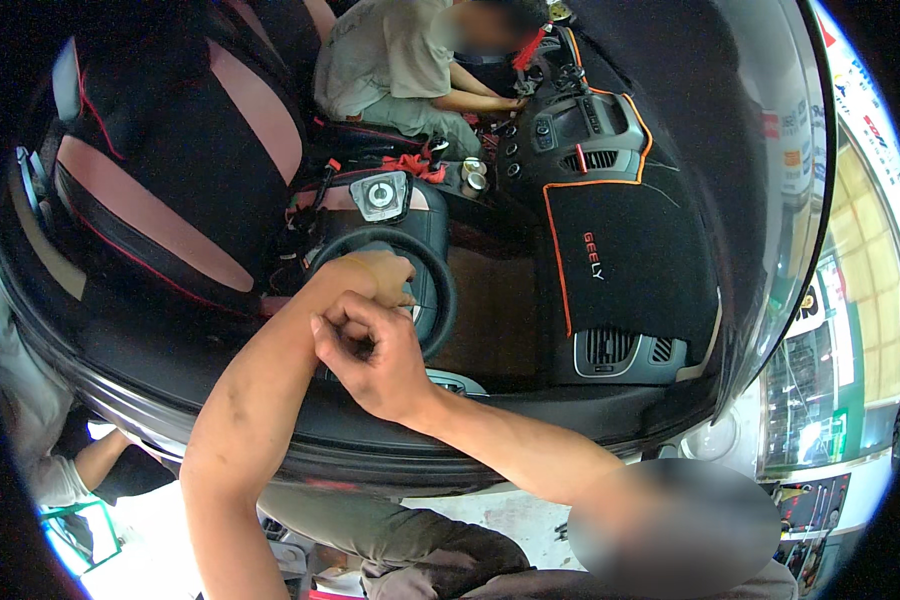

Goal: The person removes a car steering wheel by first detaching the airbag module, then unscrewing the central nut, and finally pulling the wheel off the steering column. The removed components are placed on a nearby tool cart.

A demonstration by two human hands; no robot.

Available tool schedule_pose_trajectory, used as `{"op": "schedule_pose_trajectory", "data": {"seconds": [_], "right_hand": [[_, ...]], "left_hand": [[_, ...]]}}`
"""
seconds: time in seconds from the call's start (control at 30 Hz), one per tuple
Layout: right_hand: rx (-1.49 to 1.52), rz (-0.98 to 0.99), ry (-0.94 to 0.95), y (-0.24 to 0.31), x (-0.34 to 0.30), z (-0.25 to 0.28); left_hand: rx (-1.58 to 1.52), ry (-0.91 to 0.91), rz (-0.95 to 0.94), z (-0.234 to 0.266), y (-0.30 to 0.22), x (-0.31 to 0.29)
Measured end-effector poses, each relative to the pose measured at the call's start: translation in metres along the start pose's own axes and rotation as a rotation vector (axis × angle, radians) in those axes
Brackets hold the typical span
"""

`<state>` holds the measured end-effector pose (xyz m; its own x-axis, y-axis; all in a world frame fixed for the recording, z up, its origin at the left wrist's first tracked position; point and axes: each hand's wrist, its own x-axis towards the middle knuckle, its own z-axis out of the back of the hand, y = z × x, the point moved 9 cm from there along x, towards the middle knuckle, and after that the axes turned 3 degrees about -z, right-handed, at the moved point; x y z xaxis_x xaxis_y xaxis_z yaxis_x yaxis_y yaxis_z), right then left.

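Note:
A dark steering wheel [444, 325] lies loose at the near seat's cushion, with its lower-left part hidden by my arms. My left hand [380, 278] reaches across the ring, fingers curled over its middle; what they hold, if anything, is hidden. In front of the left wrist is my right hand [375, 355], its fingers bent in and closed towards the thumb. Anything between those fingertips is too small to make out. Just beyond the wheel, a grey and black square pad with a round emblem [380, 197] rests on the cushion.
At the far side, another person [390, 70] reaches towards the centre console. On the right runs the dashboard with an orange-edged black mat [620, 260] and an air vent [610, 350]. The door sill [370, 440] lies beneath my forearms. The near seat's backrest [185, 170] stands left.

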<state>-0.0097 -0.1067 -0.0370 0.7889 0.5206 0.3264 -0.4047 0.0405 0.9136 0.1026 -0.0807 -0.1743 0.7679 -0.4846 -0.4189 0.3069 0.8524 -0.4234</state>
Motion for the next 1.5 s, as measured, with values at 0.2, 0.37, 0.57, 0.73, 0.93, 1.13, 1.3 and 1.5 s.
{"op": "schedule_pose_trajectory", "data": {"seconds": [0.2, 0.37, 0.57, 0.73, 0.93, 1.13, 1.3, 1.5], "right_hand": [[0.01, 0.035, -0.036, 0.003, 0.0, 0.002], [0.028, -0.029, -0.041, -0.002, 0.0, 0.004], [0.06, -0.033, -0.041, -0.003, 0.001, 0.002], [0.069, -0.036, -0.025, -0.003, 0.001, 0.002], [0.085, -0.043, -0.027, -0.005, 0.002, -0.001], [0.076, -0.057, -0.022, -0.004, 0.001, 0.001], [0.063, -0.041, -0.019, -0.003, 0.002, 0.001], [0.088, -0.054, -0.02, -0.004, 0.002, 0.0]], "left_hand": [[-0.031, -0.012, 0.005, 0.003, -0.003, -0.003], [0.0, -0.024, -0.045, 0.001, -0.003, 0.003], [-0.017, -0.002, 0.0, 0.001, 0.001, 0.003], [-0.021, -0.035, -0.016, 0.01, -0.007, -0.006], [-0.022, -0.055, -0.056, 0.012, -0.008, -0.008], [0.014, -0.055, -0.03, 0.014, -0.01, -0.007], [0.011, -0.059, -0.034, 0.015, -0.009, -0.009], [0.012, -0.059, -0.079, 0.021, -0.016, -0.014]]}}
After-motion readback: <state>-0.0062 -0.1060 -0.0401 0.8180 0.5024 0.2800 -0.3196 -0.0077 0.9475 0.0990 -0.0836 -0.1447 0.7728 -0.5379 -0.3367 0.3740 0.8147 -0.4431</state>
